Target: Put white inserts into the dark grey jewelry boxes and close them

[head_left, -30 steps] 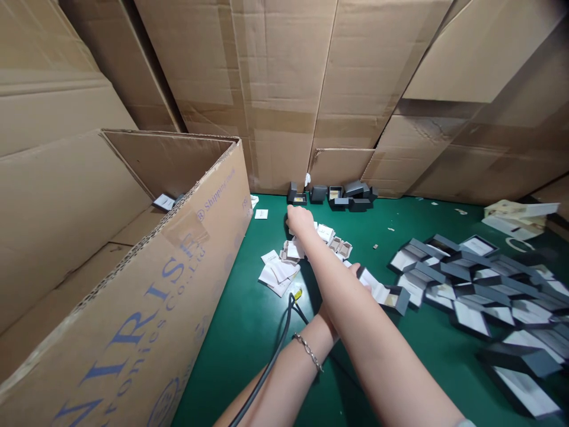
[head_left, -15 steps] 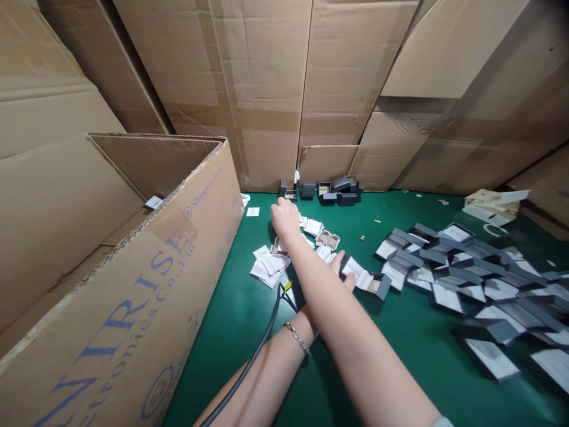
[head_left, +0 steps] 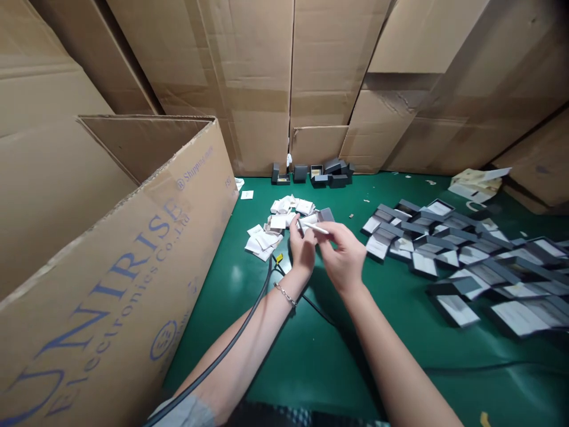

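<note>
Both hands meet above the middle of the green table point(head_left: 311, 356). My left hand point(head_left: 302, 249), with a bracelet on its wrist, grips a small open dark grey box point(head_left: 323, 216) with a pale lining. My right hand point(head_left: 344, 252) pinches a thin white card point(head_left: 316, 228) at the box's opening. Just beyond the hands lies a loose heap of small white cards and inserts point(head_left: 278, 228).
A large open cardboard carton point(head_left: 133, 237) with blue print stands at the left. Several open grey boxes point(head_left: 444, 255) spread over the right of the table, and a few more point(head_left: 315, 174) sit against the cardboard wall behind. A black cable point(head_left: 249, 320) runs along my left arm.
My right hand has come back from the far heap of cards holding a white card. It now meets my left hand, which has raised the grey box.
</note>
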### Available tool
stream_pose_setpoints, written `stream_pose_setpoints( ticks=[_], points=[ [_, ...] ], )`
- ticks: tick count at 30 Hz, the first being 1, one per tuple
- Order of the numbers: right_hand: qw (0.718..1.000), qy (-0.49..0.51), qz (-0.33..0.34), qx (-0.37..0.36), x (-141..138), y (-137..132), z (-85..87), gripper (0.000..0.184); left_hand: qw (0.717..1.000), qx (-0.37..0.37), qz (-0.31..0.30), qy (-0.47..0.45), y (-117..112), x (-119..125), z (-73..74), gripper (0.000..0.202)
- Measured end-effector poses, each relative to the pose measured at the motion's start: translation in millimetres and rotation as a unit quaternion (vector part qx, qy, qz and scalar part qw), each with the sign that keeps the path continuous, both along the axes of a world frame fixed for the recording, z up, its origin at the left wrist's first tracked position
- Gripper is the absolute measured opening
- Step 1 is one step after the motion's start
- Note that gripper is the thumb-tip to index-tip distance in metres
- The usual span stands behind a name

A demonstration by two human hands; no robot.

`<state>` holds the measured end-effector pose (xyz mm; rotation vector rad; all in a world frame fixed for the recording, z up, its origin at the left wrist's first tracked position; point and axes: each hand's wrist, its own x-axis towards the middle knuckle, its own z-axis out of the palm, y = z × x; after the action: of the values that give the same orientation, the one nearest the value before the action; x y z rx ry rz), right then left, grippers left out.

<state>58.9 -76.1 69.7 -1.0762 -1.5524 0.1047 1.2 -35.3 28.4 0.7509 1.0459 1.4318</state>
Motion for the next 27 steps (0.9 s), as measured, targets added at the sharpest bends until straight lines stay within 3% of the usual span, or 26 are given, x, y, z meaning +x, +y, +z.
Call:
stream_pose_setpoints(
  ticks=[3,7,12,15,18,22,24,27],
  points=[
    [0.984,0.133,-0.042,-0.113,21.0,-6.4,-12.9,0.014,0.999,-0.013,0.010,-0.050,-1.5,-0.9,-2.6,0.041],
    [0.928,0.302,-0.054,-0.212,35.4,1.9,-21.2,0.027,0.998,-0.016,-0.018,-0.066,1.8,-0.4,-6.4,0.029],
    [0.817,0.510,0.035,-0.268,36.4,7.8,-16.8,0.029,0.995,-0.029,-0.042,-0.084,4.6,-1.6,-5.3,0.030],
    [0.770,0.564,0.055,-0.295,33.9,7.7,-14.1,0.025,0.993,-0.046,-0.062,-0.087,3.8,-3.8,-2.0,0.047],
    [0.763,0.564,0.078,-0.307,32.1,6.7,-13.9,0.023,0.990,-0.039,-0.109,-0.083,2.6,-5.4,0.7,0.054],
    [0.769,0.558,0.078,-0.302,31.6,5.4,-16.7,0.040,0.986,-0.019,-0.148,-0.072,2.6,-5.4,1.2,0.037],
    [0.779,0.547,0.067,-0.297,32.6,5.5,-19.1,0.050,0.987,-0.024,-0.144,-0.070,3.1,-5.1,0.5,0.033],
    [0.806,0.514,0.047,-0.291,36.3,7.1,-22.8,0.047,0.988,-0.024,-0.139,-0.068,4.0,-5.2,-0.5,0.028]
  ],
)
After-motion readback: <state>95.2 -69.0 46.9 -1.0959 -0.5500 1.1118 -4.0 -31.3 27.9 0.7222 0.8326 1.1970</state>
